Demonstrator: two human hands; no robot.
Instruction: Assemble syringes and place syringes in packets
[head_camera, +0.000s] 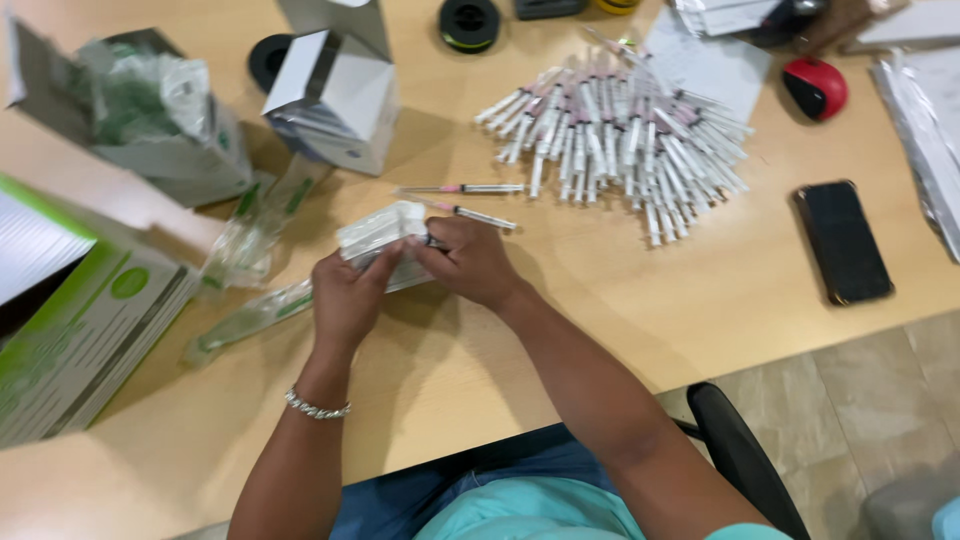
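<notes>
Black phone (842, 241) on table (700, 300); red mouse (815, 87); syringe pile (615, 135)

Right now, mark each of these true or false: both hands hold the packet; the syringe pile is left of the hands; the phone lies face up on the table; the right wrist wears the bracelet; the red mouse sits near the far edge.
Both hands, left hand and right hand, hold the packet: true.
The syringe pile is left of the hands: false, it lies beyond them to the right.
The phone lies on the table, dark screen up: true.
The bracelet is on the right wrist: false, the left.
The red mouse sits near the far edge: true.
</notes>
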